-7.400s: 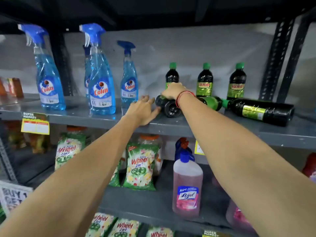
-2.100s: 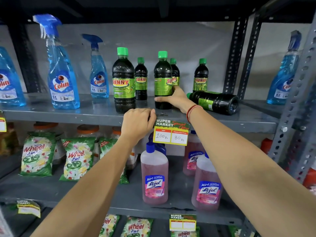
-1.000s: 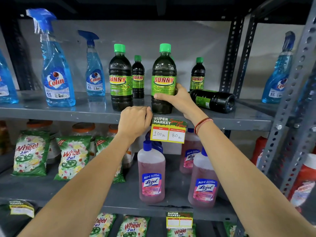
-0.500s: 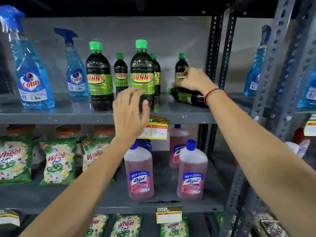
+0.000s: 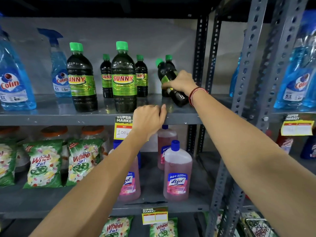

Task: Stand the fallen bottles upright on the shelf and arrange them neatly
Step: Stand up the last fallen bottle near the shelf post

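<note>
My right hand (image 5: 180, 82) grips a dark Sunny bottle (image 5: 165, 72) with a green cap around its label, tilted with the cap leaning left and its base just above the grey shelf (image 5: 51, 115). Two large Sunny bottles (image 5: 81, 79) (image 5: 124, 77) stand upright near the shelf's front. Smaller ones (image 5: 106, 77) (image 5: 141, 76) stand at the back, and another (image 5: 169, 60) is partly hidden behind the tilted bottle. My left hand (image 5: 147, 119) rests curled on the shelf's front edge, holding nothing.
Blue Colin spray bottles (image 5: 13, 82) (image 5: 59, 72) stand at the left of the shelf, more (image 5: 297, 79) in the bay to the right. Perforated uprights (image 5: 203, 53) (image 5: 248, 62) bound the right end. A price tag (image 5: 122, 127) hangs below; pink Lizol bottles (image 5: 177, 171) and Wheel packets (image 5: 44, 163) sit lower.
My right hand has raised the last lying bottle from flat on the shelf to a steep tilt. My left hand dropped from the front bottles to the shelf edge and curled.
</note>
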The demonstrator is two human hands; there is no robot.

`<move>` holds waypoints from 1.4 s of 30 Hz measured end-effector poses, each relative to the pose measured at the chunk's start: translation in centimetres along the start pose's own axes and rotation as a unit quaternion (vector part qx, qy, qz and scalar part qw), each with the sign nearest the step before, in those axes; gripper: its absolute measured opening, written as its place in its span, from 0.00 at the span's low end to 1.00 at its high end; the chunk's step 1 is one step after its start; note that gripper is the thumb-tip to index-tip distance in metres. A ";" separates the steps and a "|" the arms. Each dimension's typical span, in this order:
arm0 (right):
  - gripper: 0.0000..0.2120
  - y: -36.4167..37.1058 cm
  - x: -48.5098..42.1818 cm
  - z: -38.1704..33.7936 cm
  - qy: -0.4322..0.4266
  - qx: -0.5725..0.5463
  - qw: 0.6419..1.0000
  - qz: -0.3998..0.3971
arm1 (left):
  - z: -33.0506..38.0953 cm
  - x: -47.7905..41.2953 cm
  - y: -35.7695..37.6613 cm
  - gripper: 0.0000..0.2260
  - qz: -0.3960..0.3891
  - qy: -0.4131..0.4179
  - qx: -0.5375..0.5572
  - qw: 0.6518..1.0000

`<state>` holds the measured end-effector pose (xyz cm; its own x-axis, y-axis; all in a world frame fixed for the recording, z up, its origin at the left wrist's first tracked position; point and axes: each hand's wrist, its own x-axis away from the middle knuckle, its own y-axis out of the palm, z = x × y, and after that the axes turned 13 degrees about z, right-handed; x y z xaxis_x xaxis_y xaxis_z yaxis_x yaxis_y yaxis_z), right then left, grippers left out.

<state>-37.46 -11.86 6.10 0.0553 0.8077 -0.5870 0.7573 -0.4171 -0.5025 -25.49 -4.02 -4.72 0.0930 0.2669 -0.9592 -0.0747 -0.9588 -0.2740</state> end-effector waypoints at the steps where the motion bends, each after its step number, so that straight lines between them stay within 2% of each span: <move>1: 0.30 0.1 0.1 0.0 0.008 -0.046 0.999 0.018 | 0.0 0.0 -0.1 0.25 0.003 0.000 0.000 1.000; 5: 0.39 1.2 1.3 0.1 0.012 -0.117 0.990 0.075 | 0.2 0.0 -0.1 0.24 0.007 0.001 -0.004 1.000; 8: 0.42 2.1 2.0 0.8 0.023 -0.174 0.980 0.092 | 0.1 0.0 0.0 0.24 0.009 0.007 -0.006 1.000; 13: 0.30 1.6 1.9 2.8 0.060 -0.272 0.960 -0.002 | 0.2 0.1 0.1 0.24 0.015 0.009 -0.010 1.000; 15: 0.36 1.4 2.0 3.6 0.081 -0.303 0.948 -0.052 | 0.2 0.1 0.1 0.24 0.022 0.007 -0.008 1.000; 18: 0.42 1.0 2.1 4.5 0.089 -0.288 0.950 -0.079 | 0.2 0.1 0.1 0.24 0.027 0.002 0.001 1.000; 21: 0.40 0.8 2.0 4.6 0.041 -0.183 0.982 -0.016 | 0.3 0.2 0.2 0.24 0.034 0.001 0.002 0.999; 23: 0.42 1.0 2.3 4.4 0.030 -0.169 0.985 -0.013 | 0.2 0.2 0.2 0.24 0.037 0.001 -0.004 0.999; 24: 0.41 1.1 2.4 4.2 0.040 -0.191 0.980 -0.038 | 0.2 0.2 0.3 0.24 0.038 0.003 -0.005 0.999; 27: 0.29 1.0 2.0 4.6 0.083 -0.241 0.962 -0.100 | 0.1 0.3 0.3 0.24 0.040 0.007 -0.004 0.999; 32: 0.43 1.1 1.7 4.5 0.021 -0.133 0.990 -0.026 | 0.1 0.2 0.3 0.24 0.032 0.004 -0.008 0.999; 35: 0.42 1.5 1.7 4.3 0.064 -0.210 0.972 -0.081 | 0.2 0.2 0.2 0.24 0.031 0.001 -0.005 1.000; 38: 0.30 1.1 1.0 5.0 0.110 -0.309 0.936 -0.130 | 0.2 0.1 0.1 0.24 0.027 0.001 -0.008 1.000; 39: 0.30 0.9 0.9 5.2 0.115 -0.314 0.933 -0.132 | 0.2 0.2 0.1 0.24 0.024 0.001 -0.009 1.000; 40: 0.35 0.9 0.7 5.4 0.115 -0.305 0.937 -0.125 | 0.3 0.2 0.1 0.24 0.022 0.002 -0.008 1.000; 42: 0.47 1.3 0.9 5.1 0.080 -0.216 0.970 -0.081 | 0.2 0.2 0.2 0.25 0.021 0.003 -0.009 1.000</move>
<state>-39.74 -13.76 1.70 -0.0138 0.9168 -0.3992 0.9643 -0.0935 -0.2479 -25.72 -4.14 -4.98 0.0967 0.2263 -0.9693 -0.0612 -0.9706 -0.2327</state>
